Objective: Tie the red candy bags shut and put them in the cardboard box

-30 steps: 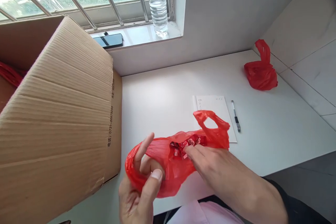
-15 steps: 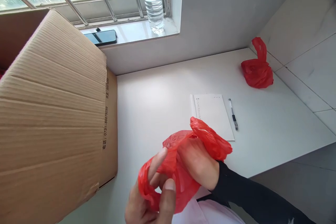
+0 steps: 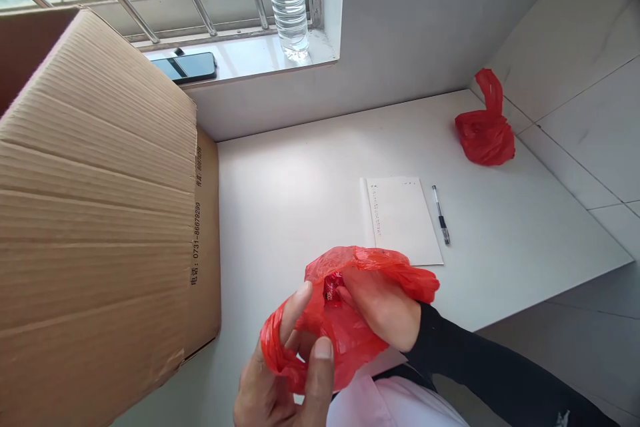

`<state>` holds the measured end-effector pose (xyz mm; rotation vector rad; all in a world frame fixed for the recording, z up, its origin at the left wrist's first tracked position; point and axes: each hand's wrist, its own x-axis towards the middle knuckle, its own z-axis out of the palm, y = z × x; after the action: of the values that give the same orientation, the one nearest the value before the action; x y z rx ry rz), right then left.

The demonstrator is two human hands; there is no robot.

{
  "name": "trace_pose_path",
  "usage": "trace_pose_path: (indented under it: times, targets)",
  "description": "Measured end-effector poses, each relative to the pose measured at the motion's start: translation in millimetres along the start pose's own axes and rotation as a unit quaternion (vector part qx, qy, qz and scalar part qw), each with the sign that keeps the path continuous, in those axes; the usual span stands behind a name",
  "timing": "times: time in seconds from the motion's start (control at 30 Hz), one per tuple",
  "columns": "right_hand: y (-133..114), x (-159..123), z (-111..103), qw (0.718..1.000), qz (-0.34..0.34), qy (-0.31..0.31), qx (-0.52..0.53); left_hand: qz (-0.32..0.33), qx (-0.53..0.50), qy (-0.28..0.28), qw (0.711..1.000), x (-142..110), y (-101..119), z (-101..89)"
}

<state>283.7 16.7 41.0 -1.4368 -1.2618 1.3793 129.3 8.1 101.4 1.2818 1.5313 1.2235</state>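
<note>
A thin red plastic bag (image 3: pixel 350 347) hangs in front of me with its mouth spread open. One of its handles is looped over the fingers of my left hand (image 3: pixel 285 373), whose thumb and forefinger stand apart at the near side. My right hand (image 3: pixel 383 303), in a black sleeve, reaches into the bag from the right. At its fingertips, inside the bag, shows a small dark-red printed packet (image 3: pixel 332 287); the fingers appear closed on it, partly hidden by the plastic.
To the left stands a large open cardboard box (image 3: pixel 100 213). On the white table (image 3: pixel 280 200) lie an open notebook (image 3: pixel 405 220) and a pen (image 3: pixel 441 215). A tied red bag (image 3: pixel 485 137) sits in the far right corner. The windowsill bears a phone (image 3: pixel 193 67) and a water bottle (image 3: pixel 290 13).
The bag's mouth has opened wider and its far handle has dropped lower. My right hand has shifted inside it, and the red packet has come into sight. My left hand keeps its handle.
</note>
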Motion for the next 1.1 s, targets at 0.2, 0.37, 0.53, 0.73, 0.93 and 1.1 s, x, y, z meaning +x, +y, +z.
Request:
trace_pose_path:
  times: [0.2, 0.37, 0.53, 0.73, 0.93, 1.1]
  targets:
    - [13.8, 5.0, 0.6, 0.996, -0.044, -0.017, -0.075, -0.017, -0.013, -0.023, 1.000, 0.5, 0.9, 3.3]
    - [20.9, -5.2, -5.1, 0.986, -0.090, -0.016, -0.138, -0.027, -0.017, -0.022, 0.999, 1.8, 1.8, 3.0]
    - [9.9, -33.0, -18.1, 0.926, -0.195, -0.025, -0.323, -0.002, -0.007, -0.016, 1.000, 4.4, 1.2, -0.5]
    - [-11.7, -32.4, -29.3, 0.956, -0.168, -0.038, -0.236, 0.036, -0.018, -0.054, 0.998, 1.8, -0.5, 2.6]
    - [-5.5, 0.4, -26.9, 0.999, -0.028, -0.022, 0.020, 0.034, -0.007, -0.031, 0.999, -2.4, -4.2, 4.9]
    - [9.1, 6.7, -29.9, 0.995, -0.016, -0.035, 0.089, 0.010, -0.015, -0.038, 0.999, -5.0, -7.3, 5.1]
